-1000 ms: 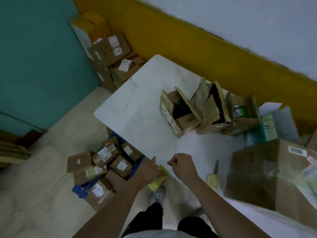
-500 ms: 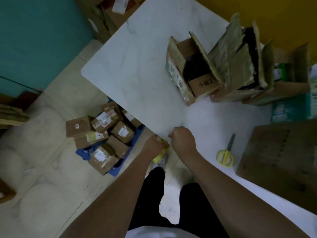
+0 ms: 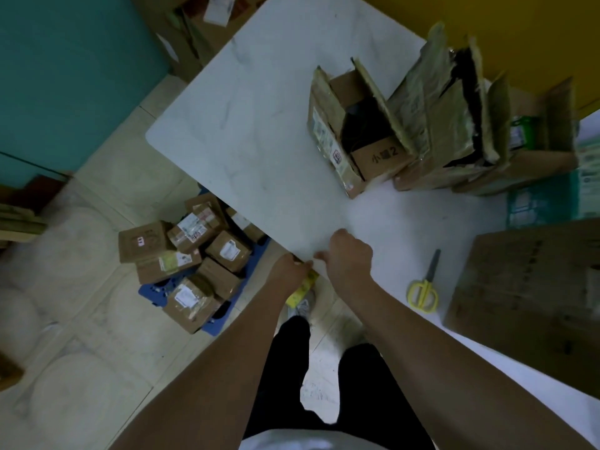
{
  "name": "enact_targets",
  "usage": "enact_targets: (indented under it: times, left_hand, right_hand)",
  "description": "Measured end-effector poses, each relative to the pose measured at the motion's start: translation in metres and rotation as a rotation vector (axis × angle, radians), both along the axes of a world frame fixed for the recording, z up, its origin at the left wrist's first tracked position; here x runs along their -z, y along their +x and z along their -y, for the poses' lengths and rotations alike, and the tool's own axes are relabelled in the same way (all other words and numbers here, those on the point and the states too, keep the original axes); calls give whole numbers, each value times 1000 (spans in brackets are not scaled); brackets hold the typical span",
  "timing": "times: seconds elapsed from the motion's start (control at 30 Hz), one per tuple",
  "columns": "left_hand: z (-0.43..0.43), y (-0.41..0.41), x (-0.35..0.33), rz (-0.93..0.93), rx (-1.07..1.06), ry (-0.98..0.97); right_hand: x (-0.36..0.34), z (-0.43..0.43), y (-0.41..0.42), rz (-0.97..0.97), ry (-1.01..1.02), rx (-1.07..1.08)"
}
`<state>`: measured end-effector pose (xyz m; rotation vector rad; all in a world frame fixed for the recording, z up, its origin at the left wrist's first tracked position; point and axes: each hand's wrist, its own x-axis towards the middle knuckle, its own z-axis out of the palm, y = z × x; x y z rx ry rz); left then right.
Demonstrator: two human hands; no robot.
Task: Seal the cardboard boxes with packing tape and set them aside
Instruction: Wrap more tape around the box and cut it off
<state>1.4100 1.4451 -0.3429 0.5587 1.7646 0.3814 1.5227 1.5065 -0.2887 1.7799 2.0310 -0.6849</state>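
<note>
Nearby, scissors, open boxes on table, left hand gripping yellow item, right hand curled, hold unclear.

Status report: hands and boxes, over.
Left hand grips yellow item at table edge. Right hand curled beside it, hold unclear. Boxes open, unsealed. Scissors lie clear.

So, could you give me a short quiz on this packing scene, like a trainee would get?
1. True or false: the scissors lie on the table.
2. Which hand grips the yellow item at the table's edge? A) left hand B) right hand
3. Fill in: the labelled boxes on the floor sit on a ____ tray.

Key: 1 true; 2 A; 3 blue.
</note>
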Motion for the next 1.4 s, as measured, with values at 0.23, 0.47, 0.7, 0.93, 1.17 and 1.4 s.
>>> enact_targets:
  times: [0.23,0.47,0.7,0.93,1.17,1.4]
  left_hand:
    - [0,2,4,-23,-48,10]
    - [-3,2,8,-53,-71,-7]
    - [-16,31,-49,-676,-27,-198]
    - [-56,122,-160,-532,147,575]
    - [-52,253,-246,-234,414,919]
    - [-50,323,-232,-308,598,663]
  right_hand:
    - [29,23,33,-176,370,-484]
    - [53,89,64,-164,225,-539]
    - [32,75,51,-301,130,-446]
    - [-110,44,117,-444,696,-70]
    - [-214,53,250,-273,1074,450]
    - [-204,71,386,34,570,839]
